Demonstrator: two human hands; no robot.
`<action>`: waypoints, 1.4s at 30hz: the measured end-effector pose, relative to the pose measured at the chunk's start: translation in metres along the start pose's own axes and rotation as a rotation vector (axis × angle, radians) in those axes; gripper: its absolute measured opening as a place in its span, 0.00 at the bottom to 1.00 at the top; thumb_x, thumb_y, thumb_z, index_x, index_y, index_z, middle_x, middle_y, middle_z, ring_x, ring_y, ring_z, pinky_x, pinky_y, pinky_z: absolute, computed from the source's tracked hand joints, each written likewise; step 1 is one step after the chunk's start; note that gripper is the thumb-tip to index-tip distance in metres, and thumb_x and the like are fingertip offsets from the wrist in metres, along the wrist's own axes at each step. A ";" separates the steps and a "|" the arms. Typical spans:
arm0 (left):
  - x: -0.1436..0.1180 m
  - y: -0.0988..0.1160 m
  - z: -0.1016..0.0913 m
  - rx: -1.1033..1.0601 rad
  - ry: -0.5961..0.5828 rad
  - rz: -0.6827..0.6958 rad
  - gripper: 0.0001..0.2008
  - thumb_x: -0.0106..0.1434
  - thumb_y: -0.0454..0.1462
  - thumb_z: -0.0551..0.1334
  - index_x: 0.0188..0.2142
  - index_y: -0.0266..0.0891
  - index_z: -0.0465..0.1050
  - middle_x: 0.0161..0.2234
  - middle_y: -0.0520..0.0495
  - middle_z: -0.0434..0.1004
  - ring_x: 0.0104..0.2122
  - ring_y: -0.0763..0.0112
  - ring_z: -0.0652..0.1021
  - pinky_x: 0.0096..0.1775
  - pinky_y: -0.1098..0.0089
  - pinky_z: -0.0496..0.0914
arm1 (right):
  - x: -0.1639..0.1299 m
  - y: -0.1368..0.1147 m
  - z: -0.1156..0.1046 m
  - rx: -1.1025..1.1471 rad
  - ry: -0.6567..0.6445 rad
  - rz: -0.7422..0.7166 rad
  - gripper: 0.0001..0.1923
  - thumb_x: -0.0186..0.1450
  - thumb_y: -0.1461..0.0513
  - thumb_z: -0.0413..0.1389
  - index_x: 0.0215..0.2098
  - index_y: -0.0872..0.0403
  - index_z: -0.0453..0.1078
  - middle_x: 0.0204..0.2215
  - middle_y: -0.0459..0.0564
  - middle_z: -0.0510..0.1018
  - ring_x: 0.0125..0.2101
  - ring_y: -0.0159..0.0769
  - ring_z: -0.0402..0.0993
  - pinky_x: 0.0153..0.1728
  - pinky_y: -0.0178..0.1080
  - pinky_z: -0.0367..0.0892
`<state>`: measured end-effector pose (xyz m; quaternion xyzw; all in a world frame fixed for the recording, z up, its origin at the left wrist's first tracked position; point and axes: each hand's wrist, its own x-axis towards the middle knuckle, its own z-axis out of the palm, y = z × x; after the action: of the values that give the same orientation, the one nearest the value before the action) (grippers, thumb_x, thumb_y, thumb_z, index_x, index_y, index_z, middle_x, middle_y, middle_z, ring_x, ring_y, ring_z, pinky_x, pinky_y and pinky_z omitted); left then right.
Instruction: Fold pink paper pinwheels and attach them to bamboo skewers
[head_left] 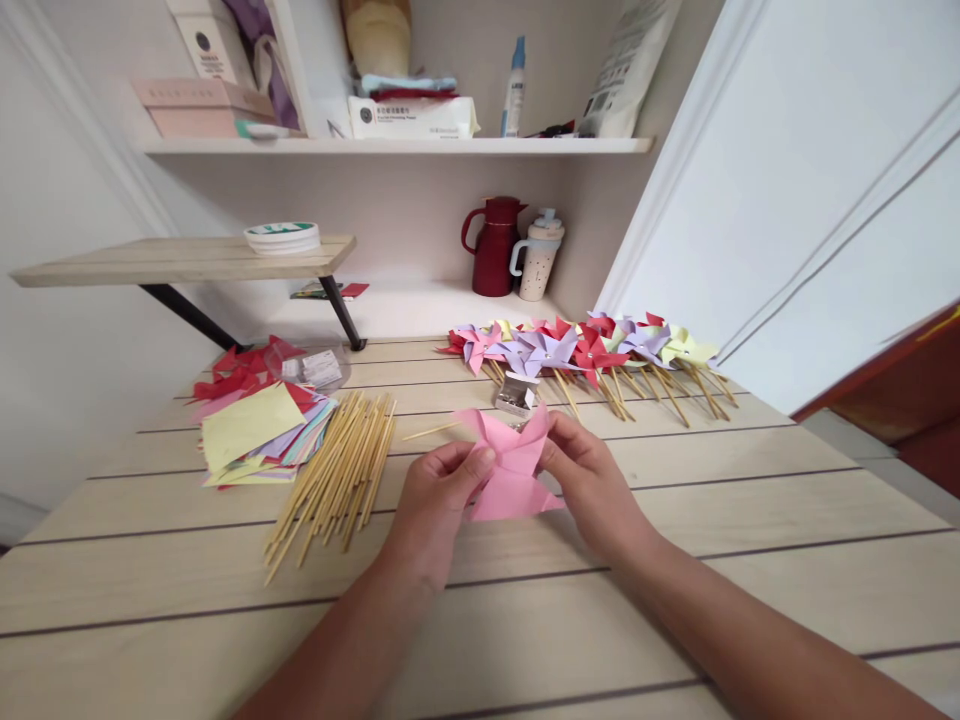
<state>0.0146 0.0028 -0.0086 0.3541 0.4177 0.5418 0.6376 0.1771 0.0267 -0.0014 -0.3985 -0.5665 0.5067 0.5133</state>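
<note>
Both hands hold a pink paper pinwheel (512, 463) just above the wooden table (675, 560). My left hand (439, 500) pinches its left edge and my right hand (589, 480) grips its right side near the folded centre. A thin wooden stick (429, 432) lies just behind the paper. A small silver box (516, 395) sits right beyond it.
A heap of wooden sticks (337, 470) lies to the left, beside a stack of coloured paper squares (259, 435). Several finished pinwheels (592, 350) on sticks lie at the back right. A red jug (493, 245) and a mug (538, 257) stand by the wall.
</note>
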 end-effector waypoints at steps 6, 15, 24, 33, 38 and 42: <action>0.003 0.006 0.001 -0.136 0.158 0.006 0.14 0.48 0.42 0.75 0.31 0.35 0.81 0.29 0.48 0.80 0.29 0.74 0.74 0.37 0.71 0.68 | -0.003 0.002 0.001 0.000 -0.083 -0.036 0.10 0.64 0.58 0.60 0.41 0.48 0.64 0.32 0.42 0.71 0.27 0.31 0.70 0.30 0.36 0.69; 0.005 0.008 0.000 -0.202 0.263 0.040 0.14 0.48 0.42 0.76 0.30 0.35 0.81 0.28 0.47 0.80 0.30 0.72 0.76 0.37 0.71 0.69 | -0.021 -0.006 0.003 -0.562 -0.246 -0.225 0.22 0.67 0.65 0.54 0.57 0.45 0.58 0.27 0.40 0.72 0.23 0.31 0.69 0.26 0.34 0.64; 0.002 0.007 0.004 -0.213 0.187 0.016 0.13 0.50 0.41 0.74 0.31 0.34 0.80 0.28 0.47 0.80 0.29 0.71 0.76 0.35 0.71 0.69 | -0.022 -0.005 0.006 -0.564 -0.253 -0.265 0.08 0.65 0.67 0.56 0.41 0.49 0.69 0.30 0.43 0.78 0.26 0.30 0.72 0.25 0.31 0.65; -0.002 0.011 0.007 -0.258 0.175 0.022 0.11 0.52 0.40 0.74 0.29 0.34 0.80 0.27 0.47 0.81 0.29 0.73 0.76 0.37 0.72 0.70 | -0.018 0.000 0.005 -0.434 -0.145 -0.226 0.03 0.67 0.64 0.57 0.39 0.50 0.71 0.32 0.45 0.78 0.26 0.31 0.72 0.26 0.34 0.68; -0.003 0.012 0.007 -0.261 0.156 0.030 0.12 0.52 0.41 0.74 0.31 0.34 0.80 0.28 0.46 0.81 0.30 0.71 0.77 0.38 0.70 0.70 | -0.016 0.005 0.004 -0.445 -0.165 -0.339 0.16 0.65 0.69 0.56 0.48 0.48 0.72 0.43 0.48 0.77 0.37 0.35 0.75 0.35 0.37 0.72; -0.005 0.012 0.007 -0.252 0.156 0.025 0.12 0.53 0.41 0.73 0.32 0.34 0.81 0.29 0.46 0.81 0.31 0.70 0.77 0.38 0.70 0.70 | -0.015 0.005 0.002 -0.382 -0.191 -0.350 0.17 0.67 0.71 0.50 0.49 0.49 0.71 0.43 0.50 0.74 0.33 0.32 0.75 0.36 0.38 0.73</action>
<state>0.0161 -0.0001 0.0061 0.2336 0.3902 0.6238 0.6357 0.1773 0.0127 -0.0086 -0.3348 -0.7579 0.3293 0.4529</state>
